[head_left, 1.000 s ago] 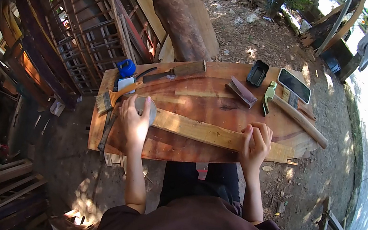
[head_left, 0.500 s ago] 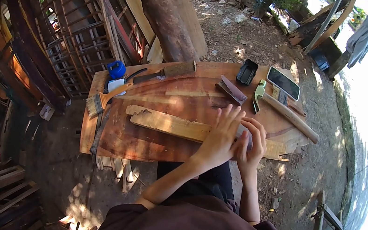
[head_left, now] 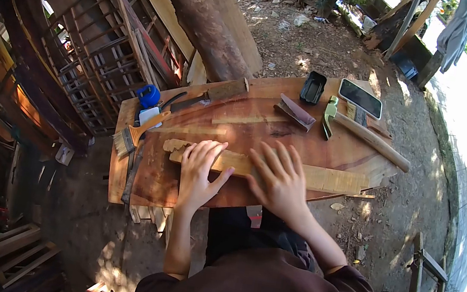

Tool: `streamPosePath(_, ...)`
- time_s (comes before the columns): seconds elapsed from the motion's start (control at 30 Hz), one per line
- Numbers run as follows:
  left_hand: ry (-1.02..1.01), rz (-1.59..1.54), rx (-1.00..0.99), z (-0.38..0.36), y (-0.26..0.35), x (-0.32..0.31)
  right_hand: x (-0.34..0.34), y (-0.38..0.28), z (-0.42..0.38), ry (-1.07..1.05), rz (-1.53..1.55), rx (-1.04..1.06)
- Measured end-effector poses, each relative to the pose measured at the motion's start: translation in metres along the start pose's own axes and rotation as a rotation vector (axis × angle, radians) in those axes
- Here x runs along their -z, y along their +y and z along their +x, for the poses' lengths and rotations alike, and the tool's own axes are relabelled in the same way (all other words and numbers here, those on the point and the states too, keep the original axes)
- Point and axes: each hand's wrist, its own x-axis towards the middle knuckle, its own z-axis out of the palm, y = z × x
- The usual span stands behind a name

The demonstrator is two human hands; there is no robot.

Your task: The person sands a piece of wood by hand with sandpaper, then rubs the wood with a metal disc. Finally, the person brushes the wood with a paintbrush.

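A long, narrow piece of wood [head_left: 324, 179] lies crosswise on the reddish-brown wooden tabletop [head_left: 229, 130], its left end rough and jagged. My left hand [head_left: 199, 172] rests over its left part, fingers stretched across the top and thumb held apart. Over the middle of the strip, my right hand [head_left: 281, 182] is spread palm down, slightly blurred. Beyond the hands lies a folded sheet of sandpaper [head_left: 295, 113]. To its right is a claw hammer [head_left: 366, 135] with a yellow-green head and a wooden handle.
A paintbrush [head_left: 138, 132], a blue-capped item [head_left: 148, 96] and a handsaw [head_left: 217, 91] lie toward the table's left side. Far right are a black tray [head_left: 313, 88], a phone [head_left: 361, 98] and another brush [head_left: 356, 114]. A log [head_left: 203, 19] leans behind the table.
My hands, close together over the right part of the wood before, have come apart. The left has moved to its left part, the right now lies spread over the middle.
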Motion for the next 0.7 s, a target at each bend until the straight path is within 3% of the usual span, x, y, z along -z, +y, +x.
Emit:
streamPosePath(0.23,0.038,-0.005,0.007,-0.001,0.000,-0.003,0.069,0.085,-0.074,0.069,-0.314,-0.386)
streamPosePath(0.33,0.036,-0.009,0.014,-0.001,0.002,-0.004,0.067,0.087,-0.076,0.075,-0.339,-0.408)
streamPosePath(0.6,0.037,0.035,0.005,0.000,0.003,-0.002,-0.014,-0.008,0.010,0.068,-0.029,-0.042)
streamPosePath(0.7,0.049,0.036,0.007,0.000,0.003,-0.004,-0.037,-0.034,0.027,0.032,0.012,-0.044)
